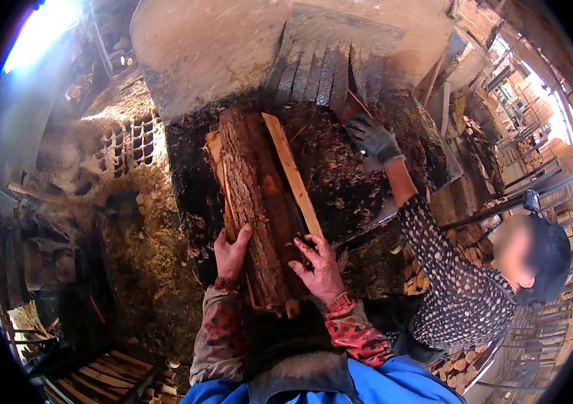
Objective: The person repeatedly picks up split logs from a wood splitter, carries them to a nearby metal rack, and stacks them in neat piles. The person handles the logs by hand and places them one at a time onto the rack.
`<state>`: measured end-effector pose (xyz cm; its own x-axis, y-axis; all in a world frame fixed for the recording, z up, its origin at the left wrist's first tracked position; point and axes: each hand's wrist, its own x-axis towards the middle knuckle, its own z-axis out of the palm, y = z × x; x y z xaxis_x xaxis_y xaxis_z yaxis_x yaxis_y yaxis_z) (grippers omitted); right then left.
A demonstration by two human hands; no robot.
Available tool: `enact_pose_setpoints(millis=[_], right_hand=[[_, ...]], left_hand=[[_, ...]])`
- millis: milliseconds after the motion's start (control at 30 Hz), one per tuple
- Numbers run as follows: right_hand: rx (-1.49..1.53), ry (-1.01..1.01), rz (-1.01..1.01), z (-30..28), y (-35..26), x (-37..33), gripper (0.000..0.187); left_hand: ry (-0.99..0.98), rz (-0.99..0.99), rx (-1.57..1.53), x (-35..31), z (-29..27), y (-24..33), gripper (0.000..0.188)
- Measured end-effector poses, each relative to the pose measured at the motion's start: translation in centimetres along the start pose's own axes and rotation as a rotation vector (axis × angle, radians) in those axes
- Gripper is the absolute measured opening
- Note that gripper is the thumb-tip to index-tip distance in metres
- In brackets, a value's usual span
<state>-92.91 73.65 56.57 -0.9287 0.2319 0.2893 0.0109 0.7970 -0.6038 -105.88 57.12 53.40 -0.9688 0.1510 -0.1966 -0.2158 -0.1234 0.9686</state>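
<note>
My left hand [231,256] is closed around the left edge of a bark-covered wood slab [242,182], its thumb lying on the rough bark. The slab stretches away from me across a dark surface strewn with bark bits. Beside it on the right lies a smoother reddish-brown slab [276,195]. My right hand [321,271] is open, fingers apart, at the near end of a pale narrow wood strip [293,172]; whether it touches the strip I cannot tell. Red patterned sleeves cover both my forearms.
At the right a co-worker in a dotted top [461,289] reaches across; their gloved hand [372,138] is at a brown board [354,108]. Beyond hangs a slit dark flap [327,71] under a large tan panel [219,54]. Wood strips [108,377] lie at the lower left.
</note>
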Motion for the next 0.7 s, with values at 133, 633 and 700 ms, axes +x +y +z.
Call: enact_pose_setpoints(millis=[133,633,700], right_hand=[[0.025,-0.018,0.001,-0.1,-0.1,0.1,0.049],[0.016,0.009,-0.023,-1.8,-0.9,0.9,0.044],[0.033,0.055,0.015,-2.3,-0.1,1.1,0.041]], left_hand=[[0.014,0.003,0.016,-0.1,0.0,0.3,0.048],[-0.029,-0.010,-0.147,0.8,-0.4,-2.1,0.044],[0.011,-0.029,-0.086,0.0,0.0,-0.4,0.044]])
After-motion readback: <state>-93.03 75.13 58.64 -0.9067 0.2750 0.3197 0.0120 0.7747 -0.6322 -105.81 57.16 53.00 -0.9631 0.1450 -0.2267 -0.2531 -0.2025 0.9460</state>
